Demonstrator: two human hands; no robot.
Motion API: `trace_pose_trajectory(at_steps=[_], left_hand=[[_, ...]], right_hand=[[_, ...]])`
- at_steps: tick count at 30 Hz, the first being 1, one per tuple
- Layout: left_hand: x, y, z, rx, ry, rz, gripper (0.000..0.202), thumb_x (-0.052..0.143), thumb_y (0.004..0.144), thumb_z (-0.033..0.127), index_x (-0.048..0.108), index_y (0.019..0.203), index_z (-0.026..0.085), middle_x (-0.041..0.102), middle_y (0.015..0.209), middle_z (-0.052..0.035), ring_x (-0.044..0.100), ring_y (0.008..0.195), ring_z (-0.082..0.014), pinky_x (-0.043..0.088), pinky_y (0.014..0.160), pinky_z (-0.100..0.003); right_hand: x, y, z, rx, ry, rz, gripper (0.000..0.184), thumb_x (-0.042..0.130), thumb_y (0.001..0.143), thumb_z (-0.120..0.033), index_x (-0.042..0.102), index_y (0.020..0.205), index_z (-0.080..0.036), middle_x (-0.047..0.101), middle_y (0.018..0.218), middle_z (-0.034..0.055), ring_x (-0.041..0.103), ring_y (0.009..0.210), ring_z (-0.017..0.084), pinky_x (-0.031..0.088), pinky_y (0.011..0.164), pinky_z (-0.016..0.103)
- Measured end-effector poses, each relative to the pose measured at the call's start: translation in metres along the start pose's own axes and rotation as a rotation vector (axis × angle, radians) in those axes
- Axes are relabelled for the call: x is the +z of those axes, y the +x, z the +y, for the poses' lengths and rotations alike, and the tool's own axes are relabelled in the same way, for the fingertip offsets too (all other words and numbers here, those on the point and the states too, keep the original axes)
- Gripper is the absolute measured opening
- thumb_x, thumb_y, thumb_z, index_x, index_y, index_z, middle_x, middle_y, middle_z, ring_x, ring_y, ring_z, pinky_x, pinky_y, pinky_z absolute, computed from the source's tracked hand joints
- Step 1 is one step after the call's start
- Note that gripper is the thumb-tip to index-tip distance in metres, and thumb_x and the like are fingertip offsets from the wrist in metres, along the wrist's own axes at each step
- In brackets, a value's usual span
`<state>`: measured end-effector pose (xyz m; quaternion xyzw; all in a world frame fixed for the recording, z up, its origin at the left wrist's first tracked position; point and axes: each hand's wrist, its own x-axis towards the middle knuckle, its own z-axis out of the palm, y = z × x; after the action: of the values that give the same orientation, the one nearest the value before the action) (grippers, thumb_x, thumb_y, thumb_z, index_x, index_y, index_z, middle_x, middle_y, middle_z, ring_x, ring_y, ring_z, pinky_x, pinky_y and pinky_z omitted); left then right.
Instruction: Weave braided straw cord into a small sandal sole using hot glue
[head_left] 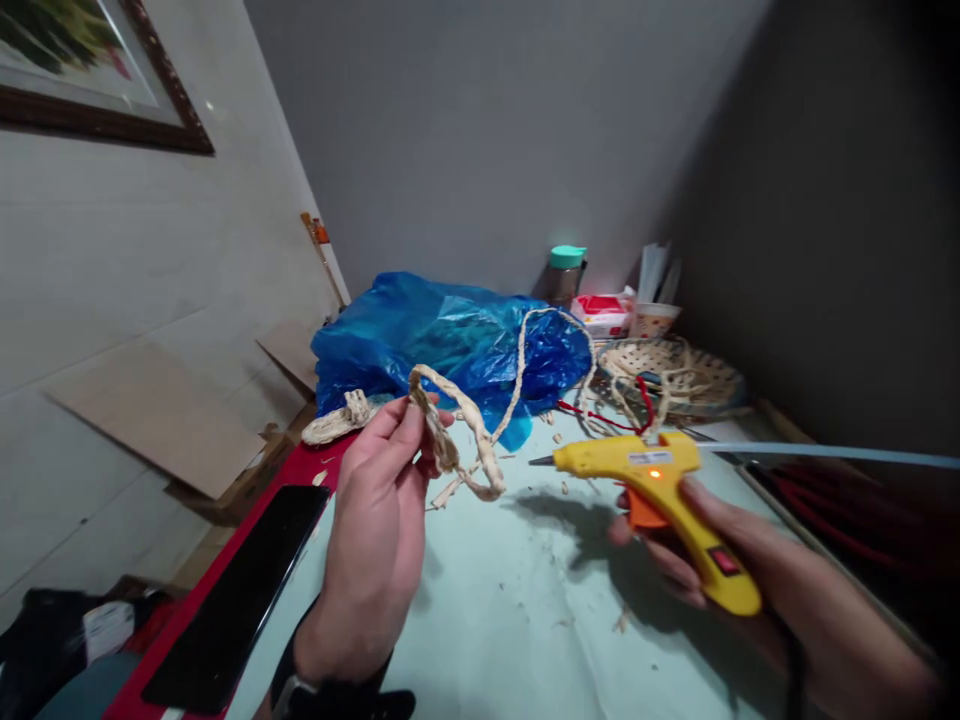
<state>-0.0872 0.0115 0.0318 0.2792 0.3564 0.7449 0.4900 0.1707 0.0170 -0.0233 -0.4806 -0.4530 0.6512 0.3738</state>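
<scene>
Saw the phone [236,605] lying below and left of the left fingers, along the table's red edge. Saw the woven sole [330,428] just left of the same fingertips, farther back on the table [487,600]. Pinched the braid [465,405] firmly between thumb and fingertips of the left hand [382,530], with the lower fingers curled in. Found the braid's loop bulging to the right of that pinch. Noted the blue bag [420,330] behind the left fingertips, and thin cord [521,365] arching up in front of it, right of the loop. Noted the bottle [565,275] and tissue pack [604,315] well beyond both sets of fingers. Wrapped the right hand [787,575] around the handle of the glue gun [675,470], with fingers curled near the orange trigger [646,510]; could not tell whether squeezed. Pointed the nozzle [542,461] leftward at the braid, apart from it. Saw the basket [716,380] behind the right fingers, and the glue stick [825,453] jutting rightward above the right hand.
</scene>
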Motion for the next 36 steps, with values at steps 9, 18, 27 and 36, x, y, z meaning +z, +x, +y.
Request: trace_pose_trajectory(at_steps=[9,18,27,36], left_hand=[[0.011,-0.023,0.0,-0.075,0.112,-0.207,0.01,0.066,0.092,0.024,0.072,0.095,0.018,0.067,0.078,-0.0002,0.057,0.071,-0.0103,0.046,0.068,-0.018],[0.017,-0.044,-0.018,-0.34,0.158,-0.466,0.01,0.078,0.079,0.022,0.079,0.088,0.017,0.07,0.107,-0.006,0.063,0.099,-0.0184,0.048,0.083,-0.023],[0.014,-0.046,-0.031,-0.54,0.031,-0.458,0.018,0.086,0.072,0.025,0.08,0.089,0.02,0.076,0.088,-0.0024,0.066,0.084,-0.013,0.048,0.081,-0.022],[0.015,-0.049,-0.033,-0.376,0.143,-0.446,0.017,0.085,0.071,0.026,0.081,0.087,0.023,0.073,0.095,-0.0033,0.063,0.092,-0.0175,0.048,0.085,-0.026]], right_hand=[[0.023,-0.006,-0.004,-0.111,0.007,-0.197,0.052,0.053,0.095,-0.065,0.073,0.11,-0.019,0.063,0.084,0.0066,0.052,0.077,0.018,0.04,0.064,0.024],[0.017,-0.001,0.015,-0.181,0.092,-0.181,0.049,0.057,0.096,-0.061,0.065,0.125,-0.022,0.066,0.104,0.0082,0.057,0.096,0.027,0.046,0.088,0.039],[0.025,-0.027,-0.009,-0.22,-0.296,-0.06,0.049,0.058,0.092,-0.067,0.073,0.116,-0.027,0.064,0.124,0.0073,0.052,0.123,0.036,0.044,0.108,0.048],[0.015,-0.026,0.013,-0.543,-0.484,-0.191,0.027,0.071,0.086,-0.037,0.077,0.112,-0.032,0.07,0.116,0.0032,0.061,0.115,0.032,0.047,0.108,0.041]])
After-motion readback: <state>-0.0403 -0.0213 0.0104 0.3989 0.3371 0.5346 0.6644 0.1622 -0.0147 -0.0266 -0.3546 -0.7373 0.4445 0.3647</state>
